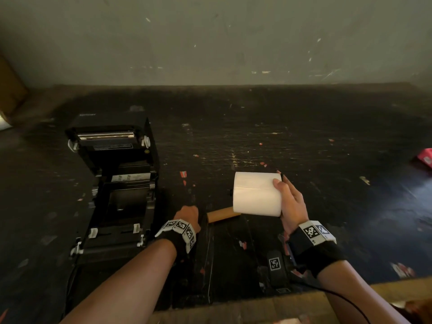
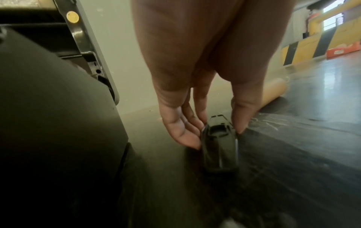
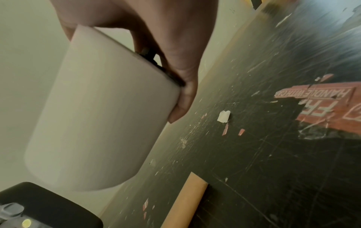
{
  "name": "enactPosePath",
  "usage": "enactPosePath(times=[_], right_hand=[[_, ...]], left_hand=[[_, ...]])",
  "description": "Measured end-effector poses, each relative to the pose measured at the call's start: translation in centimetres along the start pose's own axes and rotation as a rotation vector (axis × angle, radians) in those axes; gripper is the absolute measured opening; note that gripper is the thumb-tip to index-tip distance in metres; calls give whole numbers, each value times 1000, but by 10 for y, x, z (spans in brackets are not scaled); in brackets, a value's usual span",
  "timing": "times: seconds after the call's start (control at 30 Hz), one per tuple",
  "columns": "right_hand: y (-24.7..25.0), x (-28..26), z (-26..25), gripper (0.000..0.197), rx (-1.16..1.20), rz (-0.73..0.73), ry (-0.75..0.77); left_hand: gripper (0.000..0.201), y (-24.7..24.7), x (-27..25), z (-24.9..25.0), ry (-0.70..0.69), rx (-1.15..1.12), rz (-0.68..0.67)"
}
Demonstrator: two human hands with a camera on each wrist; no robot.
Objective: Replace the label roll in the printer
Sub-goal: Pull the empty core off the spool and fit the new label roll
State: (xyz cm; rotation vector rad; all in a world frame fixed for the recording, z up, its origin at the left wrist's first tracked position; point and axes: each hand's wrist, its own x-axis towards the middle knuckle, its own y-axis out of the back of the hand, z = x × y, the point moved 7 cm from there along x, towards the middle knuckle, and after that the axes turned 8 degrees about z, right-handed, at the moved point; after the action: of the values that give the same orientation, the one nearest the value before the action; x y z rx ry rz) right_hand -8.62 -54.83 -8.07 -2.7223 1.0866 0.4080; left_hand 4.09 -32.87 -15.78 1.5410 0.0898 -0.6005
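Now our right hand (image 1: 291, 204) grips the white roll (image 1: 257, 194) by its end, right of centre frame, above the worktop (image 1: 304, 141). Our left hand (image 1: 188, 217) pinches a black holder (image 2: 218, 148) lying on the worktop, beside the open printer (image 1: 117, 183) at left.

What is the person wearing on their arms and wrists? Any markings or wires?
Both forearms are bare, with no sleeves. Each wrist carries a black fabric band topped by a ring of white blocks printed with black square code patterns. A thin black cable trails from the right wrist band. The left hand and right hand wear no gloves.
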Motion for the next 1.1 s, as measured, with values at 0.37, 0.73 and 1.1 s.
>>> enactPosePath(times=[0.37, 0.73, 1.1], right_hand=[[2, -4, -5, 76, 0, -20, 11], [-6, -7, -4, 62, 17, -32, 7], [-21, -9, -16, 64, 28, -66, 1]], left_hand=[[50, 5, -4, -3, -16, -59, -68], [53, 16, -11, -16, 20, -675, -131], [39, 90, -33, 21, -301, -1390, -179]])
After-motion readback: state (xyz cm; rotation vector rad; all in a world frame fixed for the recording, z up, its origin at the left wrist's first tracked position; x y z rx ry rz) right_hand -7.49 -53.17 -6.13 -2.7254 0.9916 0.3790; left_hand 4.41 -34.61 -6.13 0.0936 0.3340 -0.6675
